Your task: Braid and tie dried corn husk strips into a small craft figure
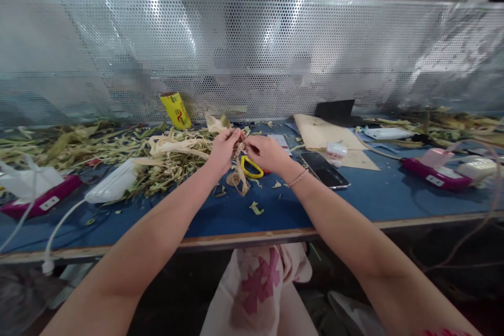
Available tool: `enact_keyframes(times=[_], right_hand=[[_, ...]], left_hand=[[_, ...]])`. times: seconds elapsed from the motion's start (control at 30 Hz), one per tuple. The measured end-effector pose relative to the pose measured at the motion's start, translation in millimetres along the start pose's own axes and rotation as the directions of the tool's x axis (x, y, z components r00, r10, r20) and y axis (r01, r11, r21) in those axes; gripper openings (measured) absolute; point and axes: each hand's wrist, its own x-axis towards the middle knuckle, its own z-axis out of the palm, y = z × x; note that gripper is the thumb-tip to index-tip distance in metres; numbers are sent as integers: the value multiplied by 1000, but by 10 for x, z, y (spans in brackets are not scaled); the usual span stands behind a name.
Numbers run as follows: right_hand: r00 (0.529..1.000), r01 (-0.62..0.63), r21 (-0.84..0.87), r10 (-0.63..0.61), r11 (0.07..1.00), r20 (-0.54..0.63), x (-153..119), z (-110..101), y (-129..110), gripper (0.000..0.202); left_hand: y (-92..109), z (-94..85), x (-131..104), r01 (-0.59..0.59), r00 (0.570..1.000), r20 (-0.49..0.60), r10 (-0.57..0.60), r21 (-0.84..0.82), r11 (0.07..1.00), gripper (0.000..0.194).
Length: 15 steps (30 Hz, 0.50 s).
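My left hand [226,148] and my right hand [269,152] meet over the middle of the blue table, fingers pinched together. Between them is a pale, dried strip of plant husk [241,148], partly hidden by the fingers. A curled brown piece of husk [236,178] hangs or lies just below. Yellow-handled scissors [252,167] lie right under my right hand, their blades out of sight. Left of my hands, pale dry husks [169,144] rest on a heap of greenish dried stalks [169,168].
A yellow can-like tube [176,110] stands tilted near the perforated metal screen [260,37]. On the right are a smartphone [325,169], brown paper [326,134], a small clear container [336,150] and a purple power strip [437,173]. Another purple power strip [51,195] and a white adapter [112,182] lie left.
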Motion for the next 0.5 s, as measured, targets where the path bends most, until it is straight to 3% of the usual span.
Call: enact_keyframes(times=[0.13,0.23,0.4,0.5], right_hand=[[989,-101,-2,100,995,-106,6,3,116,14],[984,-113,16,114,993,-137,6,-9,165,14],[983,-108,117,124,987,-138,4,-47,167,13],[959,-174,287,228,942,-167,11,-61,189,8]], left_hand=[[23,-37,12,229,971,79,-226,-24,973,10],[28,-50,1,307,939,161,-306,15,952,13],[15,-59,9,260,948,183,-261,28,965,15],[10,-62,30,186,971,146,-187,18,982,17]])
